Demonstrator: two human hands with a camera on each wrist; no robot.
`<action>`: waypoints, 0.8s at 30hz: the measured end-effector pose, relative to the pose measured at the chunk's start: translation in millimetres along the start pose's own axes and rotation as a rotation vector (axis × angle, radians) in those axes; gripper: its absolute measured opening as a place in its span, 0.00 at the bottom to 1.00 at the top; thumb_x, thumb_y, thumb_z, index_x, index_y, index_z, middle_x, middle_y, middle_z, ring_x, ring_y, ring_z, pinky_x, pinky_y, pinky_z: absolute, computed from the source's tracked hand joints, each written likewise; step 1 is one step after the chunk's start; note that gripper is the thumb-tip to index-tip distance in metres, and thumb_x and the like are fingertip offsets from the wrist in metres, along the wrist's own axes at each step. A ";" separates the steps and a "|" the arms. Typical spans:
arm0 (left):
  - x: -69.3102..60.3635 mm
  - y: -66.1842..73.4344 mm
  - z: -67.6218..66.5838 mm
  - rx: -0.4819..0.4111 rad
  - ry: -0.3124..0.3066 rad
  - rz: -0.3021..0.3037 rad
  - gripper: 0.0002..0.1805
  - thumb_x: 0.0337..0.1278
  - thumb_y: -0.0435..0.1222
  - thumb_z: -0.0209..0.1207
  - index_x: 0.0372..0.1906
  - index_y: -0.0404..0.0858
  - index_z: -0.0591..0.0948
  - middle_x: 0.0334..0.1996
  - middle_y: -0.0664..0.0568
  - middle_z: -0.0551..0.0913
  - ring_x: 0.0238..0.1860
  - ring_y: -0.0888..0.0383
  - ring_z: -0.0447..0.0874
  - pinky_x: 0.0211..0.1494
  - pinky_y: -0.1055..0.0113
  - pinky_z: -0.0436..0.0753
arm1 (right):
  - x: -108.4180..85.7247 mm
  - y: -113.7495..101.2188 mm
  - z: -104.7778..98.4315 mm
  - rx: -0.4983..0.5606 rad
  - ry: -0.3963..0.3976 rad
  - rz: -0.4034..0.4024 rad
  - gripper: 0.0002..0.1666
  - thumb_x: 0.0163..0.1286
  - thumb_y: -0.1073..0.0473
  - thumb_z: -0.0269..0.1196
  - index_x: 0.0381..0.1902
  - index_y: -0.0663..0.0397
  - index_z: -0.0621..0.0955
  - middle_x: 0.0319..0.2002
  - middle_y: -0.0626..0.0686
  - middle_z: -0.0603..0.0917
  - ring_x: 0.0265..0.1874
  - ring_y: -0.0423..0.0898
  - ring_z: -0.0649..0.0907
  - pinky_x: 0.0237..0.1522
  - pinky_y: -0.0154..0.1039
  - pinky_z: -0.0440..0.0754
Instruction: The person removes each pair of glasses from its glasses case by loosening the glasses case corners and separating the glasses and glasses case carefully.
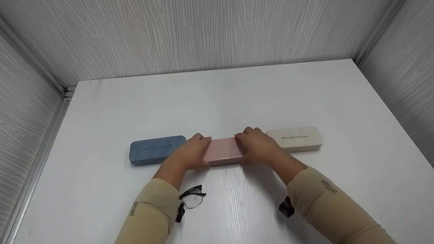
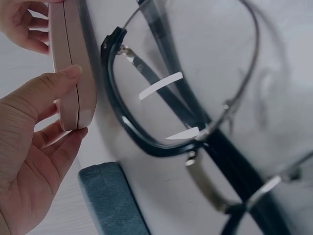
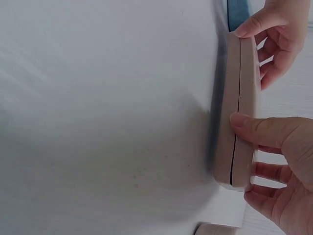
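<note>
1. White table point(image 1: 219, 106) is enclosed by grey wood-grain panels point(image 1: 208, 24) at the far, left and right edges; both far corners are visible.
2. Pink case point(image 1: 224, 151) is located about midway between the left and right table edges, long side roughly parallel to the far edge. Seam is seen along its side in both wrist views. Contact with the tabletop can't be confirmed.
3. Left end of the pink case is pinched by the left hand point(image 1: 194, 151): thumb is pressed across the seam, fingers are curled round the opposite side and end.
4. Right end is pinched likewise by the right hand point(image 1: 257, 146): thumb near the seam, fingers bent behind.
5. Blue case point(image 1: 154, 151) is placed toward the left table edge, its right end partly covered by the left hand in the head view.
6. Cream case point(image 1: 296, 138) is placed toward the right edge, just beside the right hand. Printed lettering is seen on its top.
7. Glasses point(image 1: 192, 199) are set nearer the near edge than the pink case, partly hidden by the left tan sleeve point(image 1: 143, 219).
</note>
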State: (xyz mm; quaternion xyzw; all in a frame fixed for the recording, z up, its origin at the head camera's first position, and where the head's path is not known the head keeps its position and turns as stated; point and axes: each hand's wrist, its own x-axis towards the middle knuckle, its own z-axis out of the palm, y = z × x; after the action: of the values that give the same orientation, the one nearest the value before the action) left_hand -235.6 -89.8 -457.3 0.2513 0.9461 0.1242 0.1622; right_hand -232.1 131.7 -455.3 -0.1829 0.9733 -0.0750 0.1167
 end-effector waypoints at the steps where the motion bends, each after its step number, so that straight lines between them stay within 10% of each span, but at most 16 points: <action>1: -0.3 -0.8 1.3 0.003 -0.003 -0.001 0.44 0.45 0.44 0.66 0.68 0.37 0.60 0.58 0.43 0.66 0.58 0.50 0.68 0.62 0.58 0.67 | -0.3 -0.3 0.9 0.001 0.001 0.000 0.45 0.45 0.48 0.73 0.62 0.51 0.69 0.53 0.52 0.73 0.52 0.51 0.71 0.53 0.47 0.71; 24: -3.5 -6.5 12.4 -0.006 0.009 0.016 0.44 0.43 0.39 0.67 0.67 0.40 0.60 0.57 0.44 0.67 0.57 0.49 0.68 0.60 0.57 0.67 | -4.9 6.5 4.9 -0.012 -0.026 -0.062 0.45 0.47 0.57 0.71 0.64 0.49 0.67 0.55 0.54 0.71 0.56 0.52 0.69 0.54 0.55 0.69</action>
State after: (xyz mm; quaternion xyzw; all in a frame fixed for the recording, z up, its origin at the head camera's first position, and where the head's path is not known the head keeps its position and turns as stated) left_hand -231.0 -95.2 -469.9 0.2580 0.9444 0.1294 0.1577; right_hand -228.6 139.0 -460.3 -0.2148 0.9659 -0.0703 0.1261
